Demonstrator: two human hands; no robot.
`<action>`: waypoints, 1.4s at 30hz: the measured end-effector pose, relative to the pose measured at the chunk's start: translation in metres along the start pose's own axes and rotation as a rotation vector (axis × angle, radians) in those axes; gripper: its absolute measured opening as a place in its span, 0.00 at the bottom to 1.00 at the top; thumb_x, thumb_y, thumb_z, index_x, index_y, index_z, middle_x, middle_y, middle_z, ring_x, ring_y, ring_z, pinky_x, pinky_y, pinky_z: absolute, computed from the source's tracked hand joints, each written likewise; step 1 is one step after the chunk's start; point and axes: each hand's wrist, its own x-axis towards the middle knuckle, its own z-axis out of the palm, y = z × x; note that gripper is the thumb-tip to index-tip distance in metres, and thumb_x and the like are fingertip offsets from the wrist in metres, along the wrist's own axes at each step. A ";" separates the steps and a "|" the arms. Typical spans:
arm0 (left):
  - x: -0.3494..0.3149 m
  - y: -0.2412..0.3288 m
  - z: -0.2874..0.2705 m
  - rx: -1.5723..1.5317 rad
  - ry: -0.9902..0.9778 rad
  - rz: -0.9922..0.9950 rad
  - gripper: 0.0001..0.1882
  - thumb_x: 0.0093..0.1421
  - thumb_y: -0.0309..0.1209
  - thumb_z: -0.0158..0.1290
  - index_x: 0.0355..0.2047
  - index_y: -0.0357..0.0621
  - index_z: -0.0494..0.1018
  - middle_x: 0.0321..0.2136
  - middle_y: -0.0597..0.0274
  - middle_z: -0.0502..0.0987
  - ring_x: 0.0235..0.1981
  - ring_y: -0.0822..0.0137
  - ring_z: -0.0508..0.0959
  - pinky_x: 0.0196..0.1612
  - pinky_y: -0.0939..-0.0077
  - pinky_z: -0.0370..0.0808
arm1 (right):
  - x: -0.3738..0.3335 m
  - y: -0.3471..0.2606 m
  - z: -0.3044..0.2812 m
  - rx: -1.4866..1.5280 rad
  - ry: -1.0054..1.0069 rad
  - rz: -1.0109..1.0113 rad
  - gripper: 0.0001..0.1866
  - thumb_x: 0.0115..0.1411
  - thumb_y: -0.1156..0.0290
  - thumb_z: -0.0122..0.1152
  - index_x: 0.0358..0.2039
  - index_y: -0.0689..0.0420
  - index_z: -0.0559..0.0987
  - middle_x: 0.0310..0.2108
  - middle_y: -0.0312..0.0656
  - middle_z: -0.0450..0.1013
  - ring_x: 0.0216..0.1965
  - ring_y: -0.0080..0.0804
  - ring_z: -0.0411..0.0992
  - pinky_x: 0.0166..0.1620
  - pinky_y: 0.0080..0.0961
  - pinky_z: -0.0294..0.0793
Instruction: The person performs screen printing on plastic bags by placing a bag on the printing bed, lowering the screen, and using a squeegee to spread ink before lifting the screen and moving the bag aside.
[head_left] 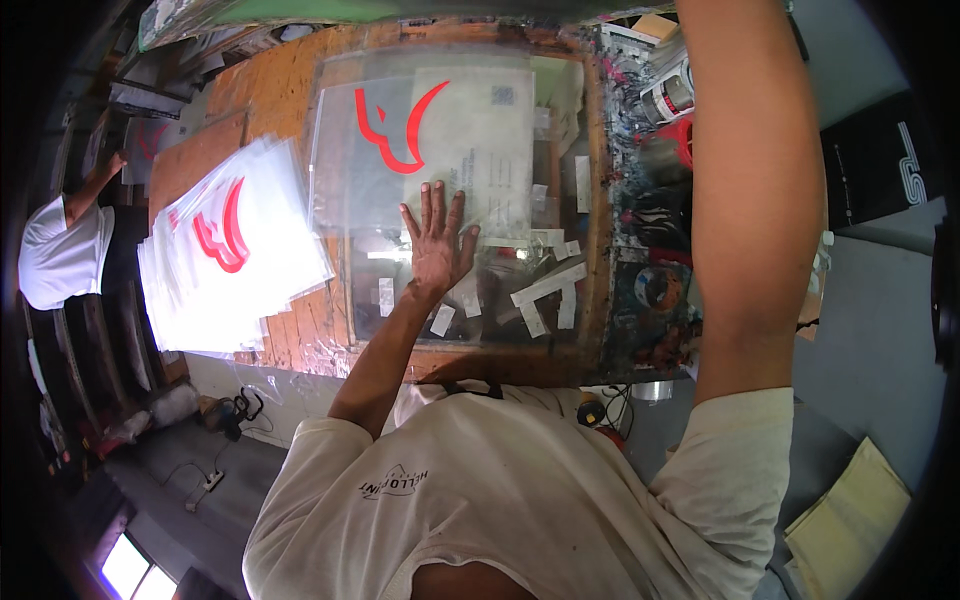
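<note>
My left hand [434,252], fingers spread, lies flat on the near edge of a clear plastic sheet [340,175] that bears a red curved print. The sheet rests on a glass panel [385,320] set in a wooden table, and a pale sheet with faint printing [505,170] shows at its right half. Several short white strips [545,285] are scattered around the glass near my hand. My right forearm [752,200] reaches up past the top edge, so the right hand is out of the picture. To the left lies a fanned stack of translucent sheets [215,270] with the same red print.
A green-edged panel [350,12] spans the top edge. Cans [668,95] and a tape roll [660,288] crowd the paint-stained right side. At far left, another person [68,245] in white holds a red-printed sheet [148,140]. A black box [880,165] stands at right.
</note>
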 end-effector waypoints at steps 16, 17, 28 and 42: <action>-0.061 0.048 -0.144 -1.817 0.274 -0.420 0.34 0.65 0.48 0.50 0.65 0.46 0.54 0.63 0.51 0.60 0.64 0.50 0.61 0.66 0.46 0.54 | -0.195 -0.037 0.149 0.090 0.118 0.046 0.22 0.51 0.53 0.70 0.33 0.58 0.75 0.28 0.49 0.75 0.31 0.47 0.76 0.35 0.42 0.73; -0.069 0.054 -0.157 -2.210 0.162 -0.635 0.31 0.65 0.49 0.51 0.62 0.48 0.57 0.61 0.52 0.62 0.62 0.53 0.64 0.64 0.49 0.58 | -0.204 -0.023 0.170 0.177 0.066 0.106 0.21 0.51 0.57 0.71 0.35 0.58 0.74 0.30 0.51 0.76 0.32 0.49 0.76 0.36 0.43 0.73; -0.084 0.025 -0.089 -1.930 0.021 -1.443 0.15 0.63 0.48 0.54 0.40 0.54 0.67 0.37 0.66 0.68 0.48 0.63 0.71 0.54 0.50 0.63 | -0.059 0.140 0.324 -0.091 -0.082 0.116 0.29 0.51 0.81 0.61 0.55 0.52 0.72 0.47 0.46 0.75 0.52 0.51 0.70 0.52 0.50 0.68; -0.091 0.031 -0.094 -1.843 0.012 -1.274 0.24 0.65 0.40 0.48 0.57 0.41 0.61 0.53 0.57 0.66 0.60 0.57 0.65 0.57 0.47 0.63 | -0.278 -0.045 0.268 0.046 -0.138 0.077 0.32 0.42 0.86 0.59 0.51 0.55 0.74 0.49 0.44 0.73 0.53 0.46 0.70 0.55 0.47 0.64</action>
